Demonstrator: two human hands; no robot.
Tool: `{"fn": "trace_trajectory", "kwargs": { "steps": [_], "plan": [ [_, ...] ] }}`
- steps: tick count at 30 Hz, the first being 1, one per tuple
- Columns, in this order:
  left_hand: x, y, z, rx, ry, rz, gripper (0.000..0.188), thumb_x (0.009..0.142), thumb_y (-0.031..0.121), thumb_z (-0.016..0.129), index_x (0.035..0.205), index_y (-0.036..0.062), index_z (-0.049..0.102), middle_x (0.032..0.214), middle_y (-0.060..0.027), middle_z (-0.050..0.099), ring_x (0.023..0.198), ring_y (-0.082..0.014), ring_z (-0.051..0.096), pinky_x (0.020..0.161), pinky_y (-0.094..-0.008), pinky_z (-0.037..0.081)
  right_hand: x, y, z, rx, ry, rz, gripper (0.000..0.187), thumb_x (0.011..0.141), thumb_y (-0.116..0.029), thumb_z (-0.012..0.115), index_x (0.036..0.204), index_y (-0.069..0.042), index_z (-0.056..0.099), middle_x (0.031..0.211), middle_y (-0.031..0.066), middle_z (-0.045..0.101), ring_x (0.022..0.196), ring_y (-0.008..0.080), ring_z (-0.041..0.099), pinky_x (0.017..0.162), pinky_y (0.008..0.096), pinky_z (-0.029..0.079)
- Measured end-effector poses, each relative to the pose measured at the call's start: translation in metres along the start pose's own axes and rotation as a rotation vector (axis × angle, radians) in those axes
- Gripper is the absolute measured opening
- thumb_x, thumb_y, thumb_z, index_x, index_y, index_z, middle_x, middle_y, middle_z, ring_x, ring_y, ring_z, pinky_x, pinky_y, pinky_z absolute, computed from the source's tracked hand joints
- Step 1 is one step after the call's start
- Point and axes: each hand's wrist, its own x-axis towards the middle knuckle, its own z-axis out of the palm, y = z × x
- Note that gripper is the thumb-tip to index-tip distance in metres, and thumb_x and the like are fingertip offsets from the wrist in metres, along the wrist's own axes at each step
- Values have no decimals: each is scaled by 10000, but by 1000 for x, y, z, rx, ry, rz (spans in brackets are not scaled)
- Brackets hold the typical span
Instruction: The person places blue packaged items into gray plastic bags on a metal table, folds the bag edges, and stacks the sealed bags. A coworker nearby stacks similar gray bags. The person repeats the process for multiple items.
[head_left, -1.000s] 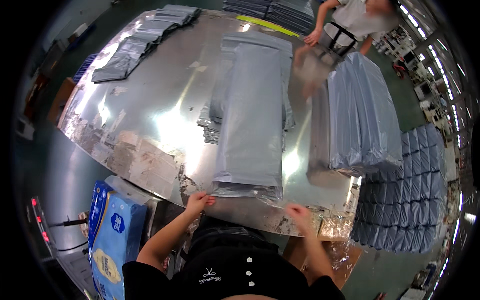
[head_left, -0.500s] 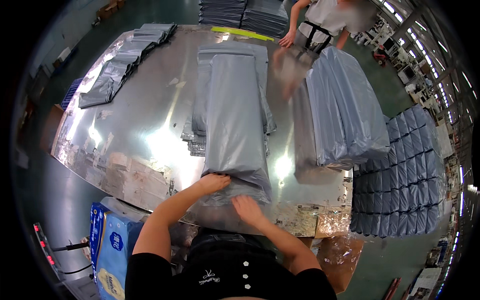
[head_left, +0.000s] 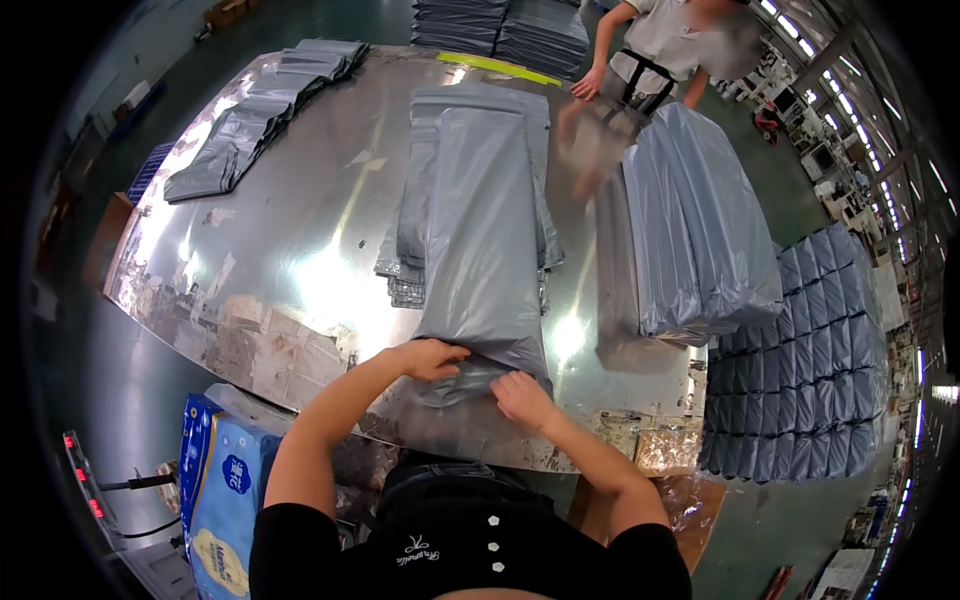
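A long grey plastic bag (head_left: pixel 485 220), plump and smooth, lies lengthwise in front of me on top of flat grey bags (head_left: pixel 412 235). Its near end is a loose, creased flap. My left hand (head_left: pixel 435 360) pinches the flap's left part, thumb and fingers closed on the film. On the right side of the same flap, my right hand (head_left: pixel 522 398) has its fingers curled on the plastic near the edge. What is inside the bag is hidden.
A worn metal table (head_left: pixel 300 210) carries overlapping grey bags (head_left: pixel 265 115) at far left and tall filled bags (head_left: pixel 695 230) at right. Beyond stands a person (head_left: pixel 650 60). Wrapped grey bundles (head_left: pixel 810 370) are stacked on the right; a blue package (head_left: pixel 225 490) is at lower left.
My right hand has moved up and right, its fingers going from flat to curled on the flap. My left hand has shifted slightly along the bag's near end. The view has shifted a little.
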Motion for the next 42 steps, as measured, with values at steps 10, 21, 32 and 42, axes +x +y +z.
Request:
{"fn": "trace_trajectory", "kwargs": {
  "steps": [10,21,32,42],
  "plan": [
    [-53,-28,-9,-202,478,-122,205,830,241,700,847,44,648,681,-117,627,619,-196,601,611,-326,475,55,52,-42,227,339,310,326,701,-30,661,998,-10,527,921,149,567,902,347,544,801,422,461],
    [-50,-33,1,-203,720,-238,211,833,233,699,815,33,635,578,-96,559,508,-176,529,522,-331,424,-23,16,-87,74,419,738,507,688,-146,780,1146,-106,564,1172,99,580,1116,339,498,945,474,375],
    [13,-42,36,-768,1142,-223,126,939,105,487,1008,13,539,998,-56,475,955,-144,475,863,-282,402,24,125,60,994,699,998,248,952,-245,560,1073,-30,581,1057,106,591,1035,214,540,931,340,406],
    [76,95,-65,-1313,1559,-166,411,824,210,532,1200,46,525,1066,-37,520,971,-158,465,872,-289,361,77,116,-68,1881,874,971,423,897,-350,594,1196,-58,526,1166,62,551,1128,192,513,985,342,398]
  ]
}}
